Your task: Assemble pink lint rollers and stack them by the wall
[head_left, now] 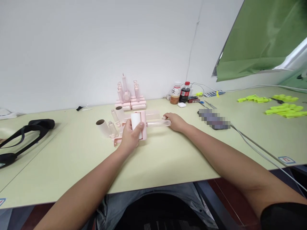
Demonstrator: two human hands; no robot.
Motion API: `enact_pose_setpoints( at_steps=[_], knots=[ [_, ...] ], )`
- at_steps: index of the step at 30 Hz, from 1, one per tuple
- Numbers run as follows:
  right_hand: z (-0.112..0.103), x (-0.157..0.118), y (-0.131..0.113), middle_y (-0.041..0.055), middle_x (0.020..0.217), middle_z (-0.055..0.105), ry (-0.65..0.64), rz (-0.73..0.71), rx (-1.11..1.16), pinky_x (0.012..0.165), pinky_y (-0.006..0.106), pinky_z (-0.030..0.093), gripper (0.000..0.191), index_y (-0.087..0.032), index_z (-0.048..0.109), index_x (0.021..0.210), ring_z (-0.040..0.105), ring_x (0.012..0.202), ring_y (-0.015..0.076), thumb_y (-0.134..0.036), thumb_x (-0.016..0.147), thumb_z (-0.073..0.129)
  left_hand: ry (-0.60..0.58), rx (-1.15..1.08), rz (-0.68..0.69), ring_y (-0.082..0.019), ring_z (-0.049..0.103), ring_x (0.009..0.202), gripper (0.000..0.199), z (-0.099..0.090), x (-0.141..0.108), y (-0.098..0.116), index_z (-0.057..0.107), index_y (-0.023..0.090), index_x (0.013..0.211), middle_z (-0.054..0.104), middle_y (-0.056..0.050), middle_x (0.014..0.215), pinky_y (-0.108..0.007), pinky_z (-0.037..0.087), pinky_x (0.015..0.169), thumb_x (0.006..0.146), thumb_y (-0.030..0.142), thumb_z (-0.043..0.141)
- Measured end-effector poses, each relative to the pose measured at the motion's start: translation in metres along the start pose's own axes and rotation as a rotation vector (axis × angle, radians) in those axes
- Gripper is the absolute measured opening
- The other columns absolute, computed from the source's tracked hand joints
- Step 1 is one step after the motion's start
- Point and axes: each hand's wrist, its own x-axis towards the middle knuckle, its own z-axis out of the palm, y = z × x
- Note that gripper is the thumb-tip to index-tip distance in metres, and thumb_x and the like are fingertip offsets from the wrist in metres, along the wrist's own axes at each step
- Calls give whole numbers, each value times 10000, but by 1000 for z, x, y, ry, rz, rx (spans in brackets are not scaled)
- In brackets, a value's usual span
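My left hand (131, 134) is wrapped round the head of a pink lint roller (144, 134), its thumb on the white paper roll (136, 123). The roller's clear handle (157, 123) points to the right. At the handle's end my right hand (177, 122) is closed on its tip, where a small pink loop shows; some of those fingers are hidden. Close to my left hand lie a white cardboard-cored roll (102, 128), a second roll (120, 112), a loose clear handle (112, 128) and a pink roller frame (117, 141). Behind the roller lies a translucent pink cover (152, 114).
Several pink lint rollers (130, 103) stand against the wall. To their right are a juice bottle (175, 93), a cola bottle (184, 92) and a white case (182, 104). A blurred-out dark object (214, 119), cables and yellow-green pieces (285, 110) lie right; black straps (26, 137) left.
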Motion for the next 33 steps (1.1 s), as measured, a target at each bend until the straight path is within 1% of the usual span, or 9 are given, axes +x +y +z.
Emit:
enact_pose_setpoints(
  at_steps=[4,8,10,14,16,20,25,29,33],
  knots=[
    [-1,-3,-12,75,830,645,2,4,66,688,285,403,21,-186,572,783,572,775,204,-207,784,573,-11,-110,-81,-119,492,521,374,2,-2,4,459,222,927,514,44,648,-218,372,455,742,464,675],
    [-4,-7,-21,11,640,583,46,81,189,582,262,400,147,-209,441,682,543,628,162,-236,788,540,-9,-170,-142,-75,410,417,398,0,1,3,437,227,937,488,63,634,-174,268,364,743,483,671],
    [-10,-10,-26,-13,615,576,77,124,455,542,258,432,186,-218,407,692,548,569,143,-295,804,534,-8,-186,-133,-61,388,394,409,-1,3,2,438,225,941,501,61,648,-169,252,345,738,491,672],
    [-25,-19,-40,-24,703,638,124,125,1319,475,251,482,302,-209,424,697,556,501,105,-343,705,695,-24,-162,-115,-61,396,393,410,-2,5,1,441,220,946,511,56,652,-177,283,347,747,504,660],
    [-32,-24,-49,-29,711,651,100,92,1497,455,240,490,307,-203,436,691,562,490,96,-314,698,721,-30,-145,-115,-62,396,392,402,-2,4,2,441,218,947,503,58,642,-178,282,350,757,505,650],
    [-37,-31,-62,-10,793,685,61,47,1546,438,240,515,283,-199,442,715,599,513,103,-263,715,718,-31,-125,-149,-68,384,374,399,-3,3,1,431,225,957,462,69,612,-178,232,333,768,511,635],
    [-37,-34,-64,-30,819,670,34,23,1526,430,260,548,248,-218,492,874,620,527,118,-200,705,673,-43,-65,-144,-69,355,368,397,-3,2,0,412,239,957,423,87,584,-181,219,347,785,543,602],
    [-41,-37,-63,43,1021,679,-149,26,1517,424,274,550,225,-191,550,905,671,622,163,-189,692,620,3,-31,-59,-106,455,472,383,0,-1,2,438,221,964,492,52,628,-217,340,419,775,496,627],
    [-44,-41,-67,90,1274,617,-276,78,1532,503,349,576,267,-228,571,1053,704,756,215,-386,858,477,-6,10,-5,-156,546,613,377,0,-2,1,463,217,967,550,16,702,-270,435,537,781,503,624]
  ],
)
